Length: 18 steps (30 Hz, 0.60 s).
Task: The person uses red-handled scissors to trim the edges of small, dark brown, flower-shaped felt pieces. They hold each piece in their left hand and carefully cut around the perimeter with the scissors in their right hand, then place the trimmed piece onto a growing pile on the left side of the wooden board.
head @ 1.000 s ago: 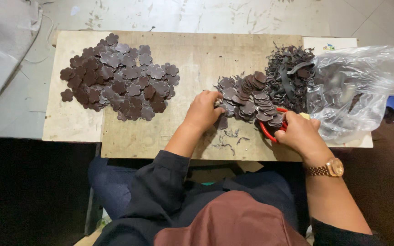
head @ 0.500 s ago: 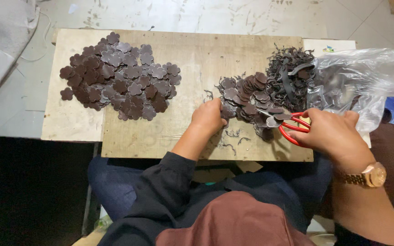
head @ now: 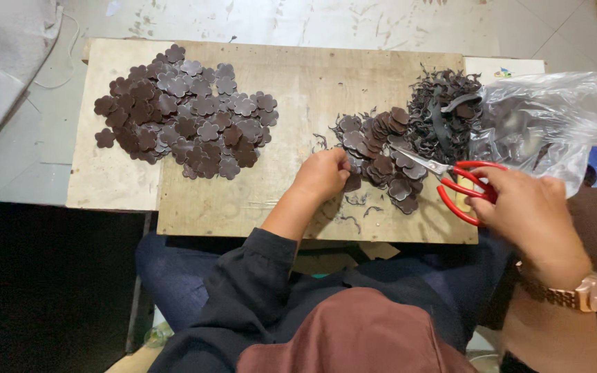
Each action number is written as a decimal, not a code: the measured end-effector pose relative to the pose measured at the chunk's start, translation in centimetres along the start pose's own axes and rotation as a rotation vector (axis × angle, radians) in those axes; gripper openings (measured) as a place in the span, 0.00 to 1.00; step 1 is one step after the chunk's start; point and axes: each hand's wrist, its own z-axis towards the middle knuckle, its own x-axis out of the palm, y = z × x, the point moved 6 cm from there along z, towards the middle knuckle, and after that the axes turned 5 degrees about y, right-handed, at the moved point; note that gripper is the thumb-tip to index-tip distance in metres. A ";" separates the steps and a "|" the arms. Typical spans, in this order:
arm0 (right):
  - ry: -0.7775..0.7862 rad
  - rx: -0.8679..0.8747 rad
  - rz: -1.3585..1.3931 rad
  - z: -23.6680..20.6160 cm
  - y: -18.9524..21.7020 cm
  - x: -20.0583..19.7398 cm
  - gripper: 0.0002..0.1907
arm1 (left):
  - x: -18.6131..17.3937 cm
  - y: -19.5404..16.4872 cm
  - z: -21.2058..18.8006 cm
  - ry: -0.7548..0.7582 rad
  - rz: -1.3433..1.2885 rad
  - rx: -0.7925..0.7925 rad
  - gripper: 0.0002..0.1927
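Now the left hand (head: 323,176) rests on the wooden board (head: 298,90), its fingers (head: 342,166) curled in close and closed on a dark brown flower-shaped piece at the near edge of the small heap of flower cut-outs (head: 376,148); how the piece sits inside the grip is hidden by the knuckles. Thin curled trimmings (head: 355,211) lie on the board just beneath those fingers.

Off to the side, the right hand (head: 530,214) holds a pair of red-handled scissors (head: 450,176), fingers wrapped through and around the loops. Their blades stand a little apart, tips pointing toward the small heap and lying just over its far side, near the left hand's fingertips but not touching them.

Beyond the scissor blades is a tangled mound of dark offcut strips (head: 443,110), and right against it, just above the right hand's knuckles, a clear plastic bag (head: 554,117) lies slumped with its mouth toward the mound; more of the same dark scraps show through its film.

Well away from both hands, on the far side of the left forearm, a large spread of flower pieces (head: 184,114) covers the other end of the board. A gold-coloured wristwatch (head: 578,293) sits on the right wrist.
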 end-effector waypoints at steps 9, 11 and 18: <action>0.429 0.003 1.687 -0.7 5.9 10.0 0.27 | -0.3 -0.6 -0.7 -0.067 0.008 0.000 0.07; 0.459 -0.066 1.893 -0.4 7.7 10.0 0.27 | 0.0 -0.9 -0.6 -0.059 -0.011 0.019 0.08; -0.081 -0.187 1.371 0.2 10.3 6.0 0.26 | 2.8 -3.2 -2.0 0.420 -1.033 -0.019 0.19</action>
